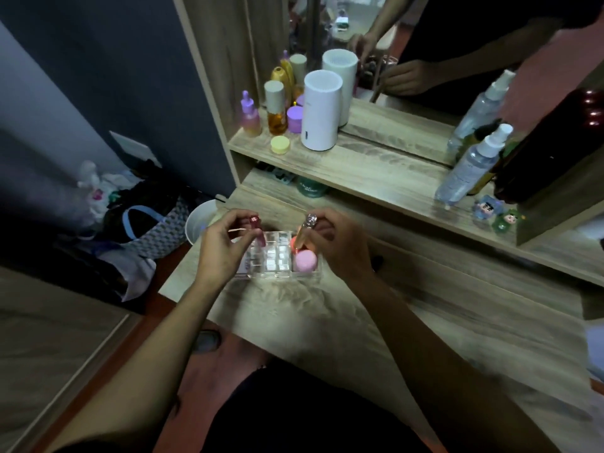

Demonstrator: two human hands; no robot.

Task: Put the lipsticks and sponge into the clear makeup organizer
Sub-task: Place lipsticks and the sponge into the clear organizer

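Observation:
The clear makeup organizer [274, 260] sits on the wooden dresser top, between both hands. A pink sponge [305, 260] lies in its right compartment, with something orange behind it. My left hand [224, 248] pinches a red-capped lipstick [256, 227] upright over the organizer's left slots. My right hand [336, 245] holds a gold lipstick [305, 231] with a clear jewelled cap, tilted, its lower end down by the sponge compartment. The middle slots look empty.
A raised shelf behind carries a white cylinder [322, 111], purple and amber bottles [274, 107], a yellow jar [280, 144] and spray bottles [470, 165]. A mirror stands above. A white bowl [199, 220] and a bag [143, 223] sit left, off the dresser edge.

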